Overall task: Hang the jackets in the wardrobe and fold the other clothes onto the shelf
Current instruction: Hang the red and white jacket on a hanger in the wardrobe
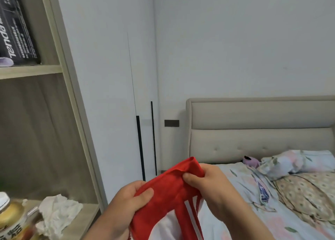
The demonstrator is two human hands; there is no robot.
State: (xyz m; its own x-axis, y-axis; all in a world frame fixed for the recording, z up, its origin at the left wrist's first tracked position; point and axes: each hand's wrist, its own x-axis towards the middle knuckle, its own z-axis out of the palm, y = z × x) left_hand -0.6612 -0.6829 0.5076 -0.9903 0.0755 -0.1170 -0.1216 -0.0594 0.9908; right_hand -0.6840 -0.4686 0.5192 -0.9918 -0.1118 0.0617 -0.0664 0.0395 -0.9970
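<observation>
A red garment (168, 190) with white stripes is pinched by the left grip (125, 201): the thumb is laid on top of the cloth and the fingers are curled beneath it. The same garment is held by the right grip (204, 181) at its bunched upper edge, with the thumb pressed into a fold and the fingers wrapped behind the fabric. The cloth is stretched between the two grips and raised in the air, clear of any surface; its lower part, where white panels are seen, is hung down past the bottom of the view.

The garment is placed between the right edge of the lower shelf (87, 214) and the left edge of the bed (282, 219). On that shelf, a crumpled white cloth (58, 212) is seen near the front edge, and a bottle (9, 216) with a white cap is stood at the far left. On the upper shelf (30, 71) a black box (16, 27) is propped upright.

Behind the grips, white wardrobe doors (112, 76) with long black handles (140, 147) are shut. The bed is covered with floral bedding; a pillow (293, 161) and a small purple toy (251, 161) are laid against the beige headboard (253, 131).
</observation>
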